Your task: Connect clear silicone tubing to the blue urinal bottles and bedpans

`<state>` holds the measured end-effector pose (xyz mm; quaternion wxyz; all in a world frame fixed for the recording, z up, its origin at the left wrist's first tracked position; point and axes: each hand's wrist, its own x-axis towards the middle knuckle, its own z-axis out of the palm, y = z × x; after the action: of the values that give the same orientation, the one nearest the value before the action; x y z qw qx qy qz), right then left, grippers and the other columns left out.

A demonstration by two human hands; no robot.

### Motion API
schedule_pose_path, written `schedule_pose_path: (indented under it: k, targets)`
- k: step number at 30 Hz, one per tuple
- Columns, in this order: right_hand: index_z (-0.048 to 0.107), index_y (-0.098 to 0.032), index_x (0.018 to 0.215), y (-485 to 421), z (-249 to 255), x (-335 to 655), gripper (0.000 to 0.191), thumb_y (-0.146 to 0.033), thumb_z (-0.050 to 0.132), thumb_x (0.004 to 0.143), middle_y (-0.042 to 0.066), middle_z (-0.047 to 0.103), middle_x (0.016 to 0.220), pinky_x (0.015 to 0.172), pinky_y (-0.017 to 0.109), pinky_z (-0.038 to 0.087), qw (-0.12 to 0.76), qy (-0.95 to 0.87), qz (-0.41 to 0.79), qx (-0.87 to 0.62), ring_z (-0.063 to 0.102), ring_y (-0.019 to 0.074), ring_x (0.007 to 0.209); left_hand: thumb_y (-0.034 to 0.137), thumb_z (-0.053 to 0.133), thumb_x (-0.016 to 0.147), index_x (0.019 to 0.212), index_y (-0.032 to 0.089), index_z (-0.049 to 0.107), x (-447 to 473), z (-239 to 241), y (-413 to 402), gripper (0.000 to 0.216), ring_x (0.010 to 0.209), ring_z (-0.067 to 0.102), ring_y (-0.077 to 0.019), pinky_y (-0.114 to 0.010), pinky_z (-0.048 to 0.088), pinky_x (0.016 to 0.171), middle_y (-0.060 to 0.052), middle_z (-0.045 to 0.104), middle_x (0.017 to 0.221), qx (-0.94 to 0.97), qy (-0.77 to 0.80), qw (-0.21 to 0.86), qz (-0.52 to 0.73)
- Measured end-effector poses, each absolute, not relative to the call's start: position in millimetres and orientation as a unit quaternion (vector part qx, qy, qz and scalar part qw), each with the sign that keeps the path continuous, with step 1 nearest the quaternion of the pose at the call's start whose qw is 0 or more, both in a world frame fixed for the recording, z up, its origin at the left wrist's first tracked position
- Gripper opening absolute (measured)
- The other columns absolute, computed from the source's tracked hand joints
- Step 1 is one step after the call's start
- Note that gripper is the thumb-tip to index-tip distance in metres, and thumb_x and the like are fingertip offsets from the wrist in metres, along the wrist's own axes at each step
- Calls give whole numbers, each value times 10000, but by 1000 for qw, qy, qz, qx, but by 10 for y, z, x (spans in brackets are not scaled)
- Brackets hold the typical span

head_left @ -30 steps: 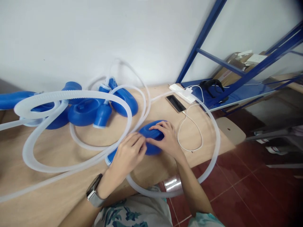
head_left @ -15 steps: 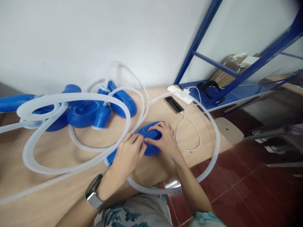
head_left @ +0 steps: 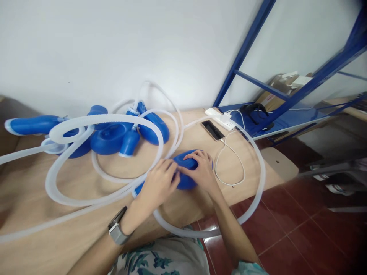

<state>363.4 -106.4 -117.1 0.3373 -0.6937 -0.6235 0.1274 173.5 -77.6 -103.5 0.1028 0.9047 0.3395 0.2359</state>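
Note:
Near the table's front edge lies a blue plastic bottle-like vessel (head_left: 186, 182), with a hollow in its upper side. My right hand (head_left: 203, 170) grips its far right end, fingers curled over the top and thumb toward the middle. My left hand (head_left: 162, 178) is closed over the vessel's neck area, and whatever lies under those fingers is hidden. A blue neck end with a pale rim (head_left: 137, 190) sticks out left of my left wrist. A white translucent hose (head_left: 259, 191) loops around my right forearm and the vessel.
Several similar blue vessels (head_left: 110, 143) lie at the back left among coiled white hoses (head_left: 54, 191). A phone (head_left: 212, 130) with a white cable rests by a power strip (head_left: 219, 118). A blue metal rack (head_left: 263, 84) stands right, beyond the wooden table (head_left: 114, 233).
The view has shifted slightly, so the table things appear farther right. Both hands stay on the blue vessel with nearly the same grip.

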Motion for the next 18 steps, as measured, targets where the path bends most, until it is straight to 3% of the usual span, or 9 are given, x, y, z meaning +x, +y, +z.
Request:
schedule_pose_path:
  k: [3, 6, 9, 12, 18]
  targets:
    - [733, -290, 905, -1069, -1169, 3605, 305, -586, 780, 850, 29, 697, 998, 1099, 551, 328, 344, -614, 110, -702, 609, 294, 1071, 236, 601, 1005, 1329, 167, 598, 1619, -1027, -809, 331, 1233, 639, -305, -481, 546, 1047, -131, 663, 1357, 886, 344, 150, 273]
    - [728, -294, 897, -1075, -1175, 3581, 335, -616, 793, 828, 30, 693, 988, 1110, 564, 311, 348, -612, 101, -703, 600, 308, 1085, 387, 614, 1027, 1502, 200, 483, 1379, -1019, -897, 527, 1313, 625, -310, -472, 537, 1078, -141, 622, 1456, 857, 383, 193, 286]
    - [727, -294, 888, -1075, -1190, 3579, 342, -624, 793, 823, 36, 689, 993, 1114, 575, 308, 344, -612, 100, -705, 596, 318, 1088, 408, 480, 1093, 1479, 229, 523, 1045, -1087, -997, 428, 1268, 670, -266, -418, 549, 1055, -108, 682, 1393, 827, 421, 240, 284]
    - [739, -294, 887, -1057, -1233, 3615, 353, -638, 780, 824, 36, 689, 982, 1117, 576, 310, 347, -616, 93, -701, 600, 317, 1084, 381, 395, 1113, 1344, 224, 636, 746, -1291, -1072, 369, 1215, 689, -268, -443, 536, 1065, -98, 724, 1302, 809, 463, 242, 270]
    - [757, -270, 897, -884, -1363, 3820, 478, -740, 716, 820, 63, 704, 1012, 1147, 633, 257, 369, -580, 38, -726, 608, 324, 1065, 352, 643, 964, 1430, 187, 585, 658, -1789, -1202, 497, 1259, 616, -378, -550, 531, 1012, -166, 663, 1361, 841, 482, 128, 207]
